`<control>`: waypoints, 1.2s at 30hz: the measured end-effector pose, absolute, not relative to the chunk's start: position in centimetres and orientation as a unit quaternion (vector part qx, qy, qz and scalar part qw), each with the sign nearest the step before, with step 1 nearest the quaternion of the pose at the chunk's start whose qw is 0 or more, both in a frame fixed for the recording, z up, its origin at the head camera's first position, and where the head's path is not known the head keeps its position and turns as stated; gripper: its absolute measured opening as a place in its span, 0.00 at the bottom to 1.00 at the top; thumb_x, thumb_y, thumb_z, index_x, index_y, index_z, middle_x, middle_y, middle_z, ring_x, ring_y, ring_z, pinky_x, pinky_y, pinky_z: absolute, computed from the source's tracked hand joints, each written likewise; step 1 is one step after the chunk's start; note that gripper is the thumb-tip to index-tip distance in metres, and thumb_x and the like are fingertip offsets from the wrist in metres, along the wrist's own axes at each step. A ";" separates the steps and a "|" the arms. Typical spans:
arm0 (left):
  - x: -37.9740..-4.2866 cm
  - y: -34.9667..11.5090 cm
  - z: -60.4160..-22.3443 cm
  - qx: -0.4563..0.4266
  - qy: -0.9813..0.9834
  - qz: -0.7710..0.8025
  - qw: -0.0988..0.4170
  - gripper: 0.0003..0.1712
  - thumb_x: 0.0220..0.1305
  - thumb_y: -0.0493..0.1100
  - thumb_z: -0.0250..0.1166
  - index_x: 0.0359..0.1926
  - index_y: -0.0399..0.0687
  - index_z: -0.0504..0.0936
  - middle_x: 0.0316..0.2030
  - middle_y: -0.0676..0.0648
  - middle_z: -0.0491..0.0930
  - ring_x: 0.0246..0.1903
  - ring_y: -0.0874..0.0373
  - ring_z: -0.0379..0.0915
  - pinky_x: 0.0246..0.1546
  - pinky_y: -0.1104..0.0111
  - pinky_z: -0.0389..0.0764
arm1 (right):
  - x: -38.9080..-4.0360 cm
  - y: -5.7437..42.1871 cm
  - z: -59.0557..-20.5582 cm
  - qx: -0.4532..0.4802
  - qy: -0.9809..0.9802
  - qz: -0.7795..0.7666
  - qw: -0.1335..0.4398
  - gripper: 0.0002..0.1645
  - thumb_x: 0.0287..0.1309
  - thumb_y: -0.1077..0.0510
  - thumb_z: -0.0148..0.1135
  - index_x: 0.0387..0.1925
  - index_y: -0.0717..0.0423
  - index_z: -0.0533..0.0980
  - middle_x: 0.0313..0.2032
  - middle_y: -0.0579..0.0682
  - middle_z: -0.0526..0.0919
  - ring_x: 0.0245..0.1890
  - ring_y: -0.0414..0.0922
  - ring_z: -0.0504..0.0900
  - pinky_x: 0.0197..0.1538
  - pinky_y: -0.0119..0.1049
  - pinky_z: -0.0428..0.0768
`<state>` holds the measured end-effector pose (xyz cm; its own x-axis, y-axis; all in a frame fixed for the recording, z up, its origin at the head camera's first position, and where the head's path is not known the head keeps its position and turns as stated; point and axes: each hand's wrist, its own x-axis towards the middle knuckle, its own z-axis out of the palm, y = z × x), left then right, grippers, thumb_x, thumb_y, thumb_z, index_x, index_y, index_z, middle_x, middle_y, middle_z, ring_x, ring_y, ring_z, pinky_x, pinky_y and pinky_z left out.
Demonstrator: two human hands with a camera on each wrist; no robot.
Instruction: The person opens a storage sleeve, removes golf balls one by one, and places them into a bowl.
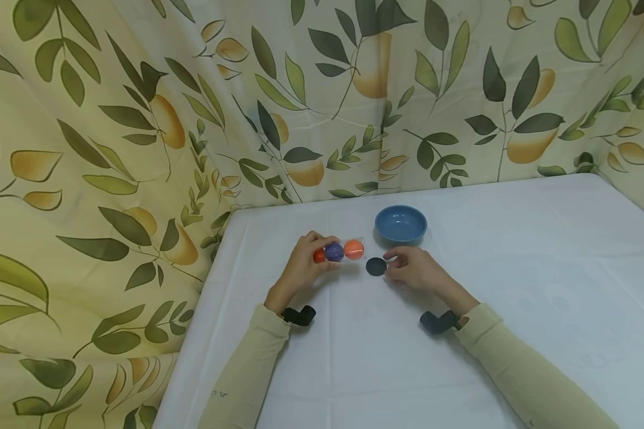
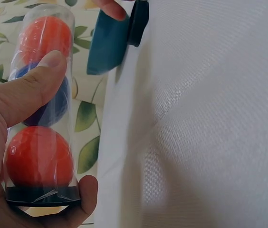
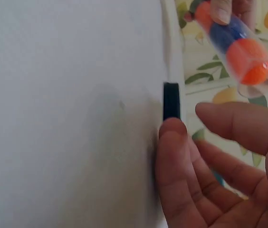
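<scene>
A clear tube is pointing across the person's front, its long axis running nearly left to right and its far end rising slightly. In the left hand, it is hanging just above the white tablecloth. Three balls are lining up inside: a red-orange ball nearest the palm, a purple-blue ball in the middle, and a bright orange ball at the right end. A black cap is closing the palm end; the right end is showing only a clear rim. The table's left edge is running well apart from the left hand, its back edge is passing behind a blue bowl, and the widest stretch of cloth is spreading to the right. The tube is lying between the hands, nearer the left, whose thumb and fingers are gripping its sides. The right hand is resting at the right edge of a black disc, thumb and fingertips apart; whether a finger is touching it, one cannot tell.
</scene>
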<state>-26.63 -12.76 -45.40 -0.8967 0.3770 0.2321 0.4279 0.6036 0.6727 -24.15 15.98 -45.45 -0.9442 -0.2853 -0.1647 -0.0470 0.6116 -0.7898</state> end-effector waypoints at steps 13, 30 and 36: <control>-27.2 -11.7 -44.5 -0.253 -0.910 -0.326 0.045 0.31 0.56 0.45 0.78 0.63 0.53 0.82 0.53 0.45 0.80 0.51 0.50 0.68 0.53 0.60 0.74 | -24.6 17.7 -43.6 -0.141 0.868 -0.463 0.109 0.20 0.66 0.58 0.64 0.57 0.62 0.78 0.40 0.55 0.85 0.35 0.46 0.84 0.39 0.36 0.80; -28.0 -9.4 -42.6 -0.283 -0.909 -0.294 0.086 0.31 0.54 0.47 0.80 0.60 0.56 0.84 0.49 0.47 0.81 0.49 0.51 0.67 0.47 0.64 0.73 | -24.4 17.4 -44.4 -0.157 0.803 -0.568 0.089 0.30 0.70 0.53 0.64 0.68 0.61 0.69 0.51 0.69 0.84 0.43 0.53 0.88 0.47 0.47 0.87; -27.5 -9.3 -42.3 -0.279 -0.914 -0.277 0.096 0.31 0.53 0.46 0.81 0.59 0.57 0.85 0.49 0.48 0.80 0.49 0.52 0.67 0.47 0.63 0.75 | -24.3 17.0 -44.7 -0.156 0.800 -0.572 0.093 0.30 0.70 0.53 0.64 0.68 0.60 0.69 0.50 0.67 0.85 0.41 0.50 0.88 0.47 0.44 0.87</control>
